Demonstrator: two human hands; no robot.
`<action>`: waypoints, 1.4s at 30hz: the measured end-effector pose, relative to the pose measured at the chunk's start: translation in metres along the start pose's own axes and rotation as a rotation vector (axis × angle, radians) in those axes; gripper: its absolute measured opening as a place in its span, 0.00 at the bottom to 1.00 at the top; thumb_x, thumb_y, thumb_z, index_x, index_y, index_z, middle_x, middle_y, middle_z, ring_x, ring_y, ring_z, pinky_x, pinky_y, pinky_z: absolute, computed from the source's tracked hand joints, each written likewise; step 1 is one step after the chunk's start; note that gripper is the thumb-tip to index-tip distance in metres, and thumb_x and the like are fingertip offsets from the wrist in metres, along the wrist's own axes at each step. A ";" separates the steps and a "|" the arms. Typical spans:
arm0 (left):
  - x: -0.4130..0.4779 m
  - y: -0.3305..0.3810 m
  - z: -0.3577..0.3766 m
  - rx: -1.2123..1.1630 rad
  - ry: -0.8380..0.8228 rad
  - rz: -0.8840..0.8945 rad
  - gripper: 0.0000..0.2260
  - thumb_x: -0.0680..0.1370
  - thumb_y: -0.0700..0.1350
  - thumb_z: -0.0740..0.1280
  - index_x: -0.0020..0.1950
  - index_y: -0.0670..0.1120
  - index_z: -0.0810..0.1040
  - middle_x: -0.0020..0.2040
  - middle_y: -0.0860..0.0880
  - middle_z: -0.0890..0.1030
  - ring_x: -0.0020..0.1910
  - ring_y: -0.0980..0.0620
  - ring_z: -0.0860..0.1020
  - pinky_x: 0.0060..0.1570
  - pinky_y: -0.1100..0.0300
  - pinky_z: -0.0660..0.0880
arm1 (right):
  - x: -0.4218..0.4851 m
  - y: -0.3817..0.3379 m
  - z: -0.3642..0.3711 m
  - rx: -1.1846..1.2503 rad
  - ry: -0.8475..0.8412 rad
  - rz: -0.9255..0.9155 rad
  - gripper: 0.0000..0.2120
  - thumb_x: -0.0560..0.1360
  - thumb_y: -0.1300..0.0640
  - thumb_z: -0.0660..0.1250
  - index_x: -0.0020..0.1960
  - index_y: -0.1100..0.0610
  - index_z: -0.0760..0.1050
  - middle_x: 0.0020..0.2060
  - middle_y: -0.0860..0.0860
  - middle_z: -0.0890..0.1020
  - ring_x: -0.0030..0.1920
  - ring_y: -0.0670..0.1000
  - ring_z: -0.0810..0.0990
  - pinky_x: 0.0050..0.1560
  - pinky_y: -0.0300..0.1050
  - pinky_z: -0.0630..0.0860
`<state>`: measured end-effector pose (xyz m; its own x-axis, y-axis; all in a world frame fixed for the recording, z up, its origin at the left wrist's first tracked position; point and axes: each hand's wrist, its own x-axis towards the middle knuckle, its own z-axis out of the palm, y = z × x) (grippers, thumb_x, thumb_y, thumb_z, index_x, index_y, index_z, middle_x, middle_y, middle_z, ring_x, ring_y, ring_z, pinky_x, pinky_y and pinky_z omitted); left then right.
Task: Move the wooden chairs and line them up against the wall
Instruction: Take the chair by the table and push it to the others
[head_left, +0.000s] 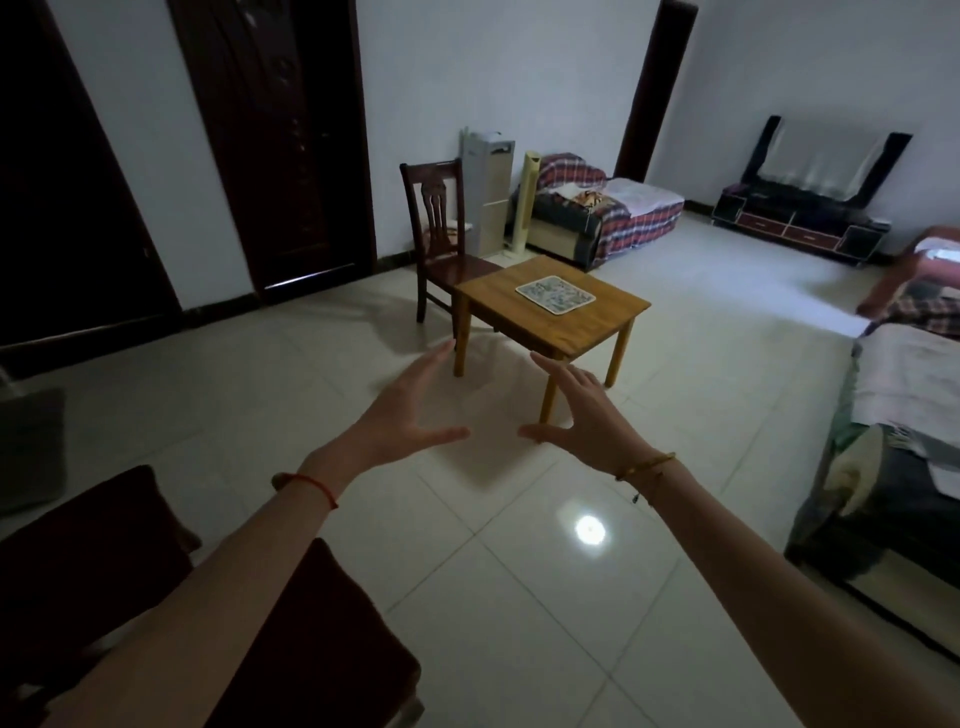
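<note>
A dark wooden chair (441, 239) with a carved back stands upright at the far left side of a small light wooden table (602, 322), its seat tucked against the table edge. Two more dark wooden chair seats (104, 561) (311, 634) lie at the lower left, partly under my left forearm. My left hand (405, 415) and my right hand (576, 415) are stretched forward over the tiled floor, palms facing each other, fingers apart and holding nothing. Both hands are well short of the far chair.
A patterned mat (555, 295) lies on the table. Dark doors (270, 145) line the left wall. A tall white appliance (488, 192), a sofa with plaid covers (613, 213), a TV cabinet (800, 218) and a bed (893, 447) ring the room.
</note>
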<state>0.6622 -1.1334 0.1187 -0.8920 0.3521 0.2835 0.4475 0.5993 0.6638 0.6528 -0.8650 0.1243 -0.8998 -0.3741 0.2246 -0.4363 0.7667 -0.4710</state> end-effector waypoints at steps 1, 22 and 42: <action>0.018 -0.003 0.008 0.001 0.003 0.009 0.46 0.72 0.54 0.76 0.82 0.51 0.52 0.81 0.53 0.55 0.75 0.60 0.54 0.71 0.59 0.57 | 0.012 0.016 -0.002 0.002 -0.006 -0.009 0.45 0.69 0.37 0.69 0.79 0.48 0.53 0.76 0.54 0.62 0.74 0.58 0.60 0.69 0.57 0.66; 0.487 -0.174 -0.005 -0.400 0.302 -0.209 0.34 0.73 0.60 0.72 0.77 0.54 0.66 0.71 0.56 0.73 0.70 0.57 0.72 0.71 0.51 0.68 | 0.474 0.293 -0.065 0.439 0.060 -0.018 0.32 0.73 0.33 0.58 0.71 0.48 0.67 0.64 0.46 0.76 0.64 0.47 0.76 0.61 0.45 0.76; 0.909 -0.565 -0.221 -0.625 0.465 -0.258 0.30 0.70 0.61 0.74 0.70 0.62 0.71 0.69 0.57 0.77 0.68 0.57 0.74 0.71 0.47 0.69 | 1.111 0.375 0.064 0.939 -0.025 0.032 0.29 0.75 0.42 0.61 0.73 0.51 0.67 0.65 0.49 0.78 0.62 0.47 0.79 0.54 0.43 0.80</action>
<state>-0.4152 -1.3112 0.1546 -0.9587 -0.1590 0.2357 0.2287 0.0611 0.9716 -0.5096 -1.0269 0.1423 -0.9063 -0.3794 0.1861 -0.2194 0.0461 -0.9745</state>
